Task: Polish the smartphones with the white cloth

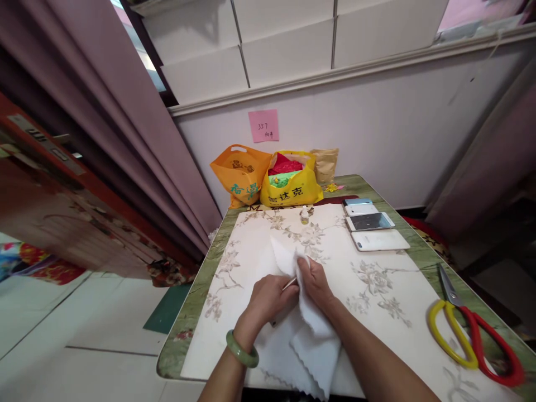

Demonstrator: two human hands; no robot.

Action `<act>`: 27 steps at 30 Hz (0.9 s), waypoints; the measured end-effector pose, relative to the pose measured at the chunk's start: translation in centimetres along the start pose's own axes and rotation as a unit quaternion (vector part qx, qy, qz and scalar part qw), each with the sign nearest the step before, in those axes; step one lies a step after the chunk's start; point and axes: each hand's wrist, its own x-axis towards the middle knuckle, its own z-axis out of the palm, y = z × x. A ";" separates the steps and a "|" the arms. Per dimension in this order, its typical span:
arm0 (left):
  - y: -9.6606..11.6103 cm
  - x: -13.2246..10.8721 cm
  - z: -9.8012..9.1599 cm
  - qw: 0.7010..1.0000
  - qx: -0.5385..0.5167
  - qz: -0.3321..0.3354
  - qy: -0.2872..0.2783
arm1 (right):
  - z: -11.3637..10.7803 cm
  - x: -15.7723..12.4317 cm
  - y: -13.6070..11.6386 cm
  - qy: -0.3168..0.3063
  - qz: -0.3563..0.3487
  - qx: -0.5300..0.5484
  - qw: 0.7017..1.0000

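Observation:
A white cloth (312, 343) with zigzag edges lies on the floral sheet (377, 290) covering the table. My left hand (268, 301), with a green bangle (242, 349) on its wrist, is closed round a thin stick-like tool (288, 284) and presses on the cloth. My right hand (315, 282) is closed in a pinch on a fold of the same cloth, right beside the left hand. What the thin tool is, I cannot make out.
Scissors (469, 335) with yellow and red handles lie at the right. Several phones (371, 222) lie at the far right. A small bottle (304, 215) stands ahead. An orange bag (240, 176), a yellow bag (291, 181) and a brown paper bag (325, 163) stand against the wall. Curtains (125, 139) hang left.

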 end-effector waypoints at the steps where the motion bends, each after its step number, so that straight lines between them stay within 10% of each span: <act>1: 0.0 0.1 0.2 1.000 -0.017 -0.005 0.004 | -0.1 0.2 0.1 0.022 0.015 0.009 1.000; 15: 0.8 3.3 4.9 0.952 -0.260 -0.081 0.140 | -1.0 1.5 1.0 0.103 0.136 0.132 0.977; 27: 1.0 7.5 4.8 0.854 -0.348 -0.146 0.357 | 0.2 0.4 -0.2 0.026 0.051 -0.011 0.998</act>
